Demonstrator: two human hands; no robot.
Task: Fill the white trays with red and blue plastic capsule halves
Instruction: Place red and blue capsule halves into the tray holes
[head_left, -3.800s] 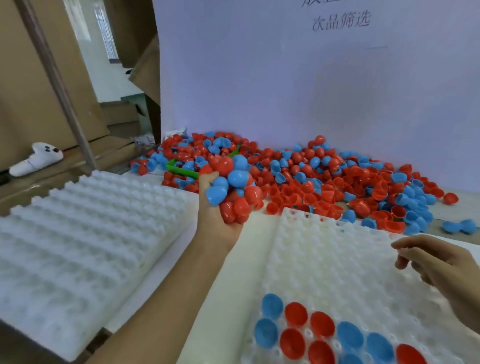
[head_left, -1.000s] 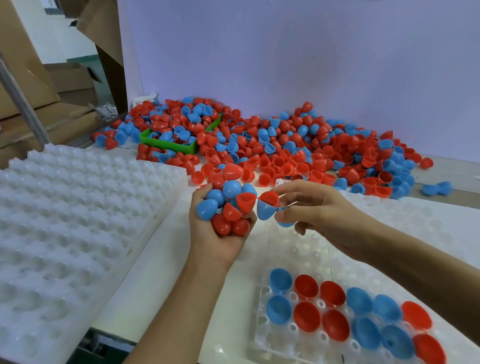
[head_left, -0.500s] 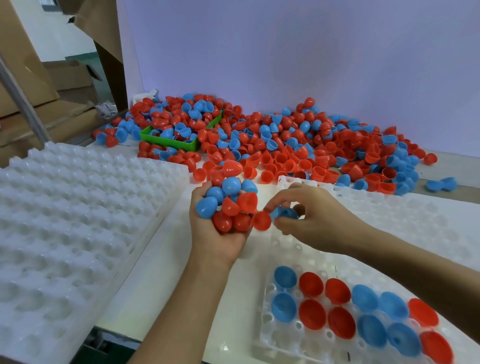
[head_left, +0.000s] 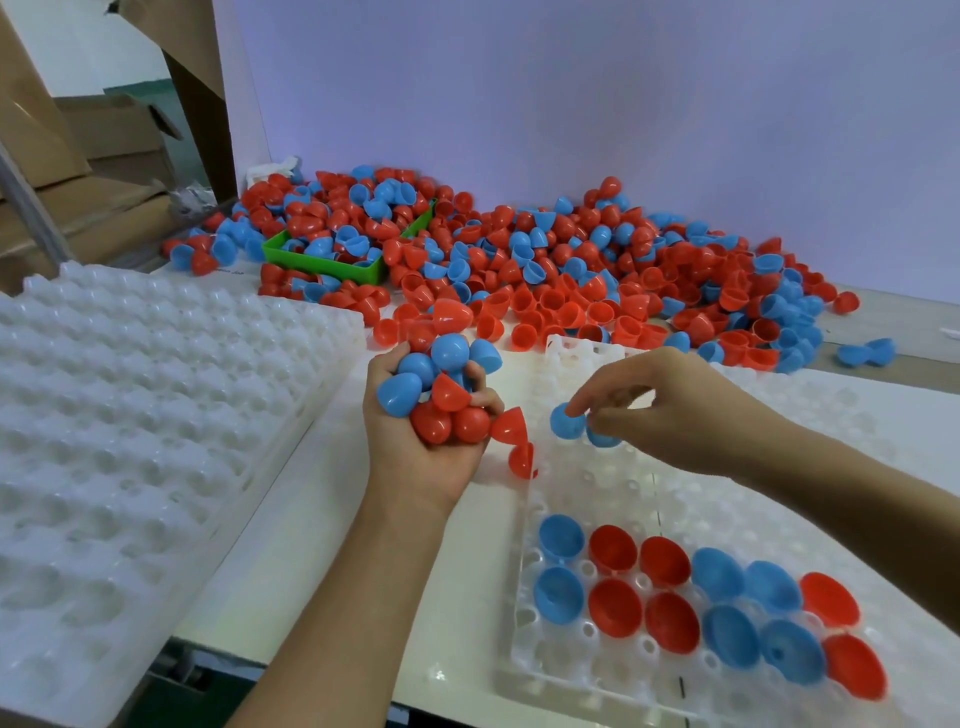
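My left hand (head_left: 415, 457) grips a handful of red and blue capsule halves (head_left: 441, 389) above the gap between the two trays. Two red halves (head_left: 514, 441) hang loose just right of that hand, at the tray's left edge. My right hand (head_left: 670, 405) pinches blue capsule halves (head_left: 569, 422) over the white tray (head_left: 597, 691) in front of me. Two near rows of that tray hold several red and blue halves (head_left: 665, 587), open side up. A big heap of loose halves (head_left: 571, 270) lies behind the tray.
A stack of white trays (head_left: 130, 426) stands at the left. A green bin (head_left: 332, 265) full of halves sits at the heap's left end. A pale wall panel (head_left: 571, 104) closes the back, with cardboard boxes (head_left: 78, 156) at the far left.
My right hand drew right, away from my left hand, with blue halves in its fingers. Two red halves slipped out beside my left hand. The view moved in closer.
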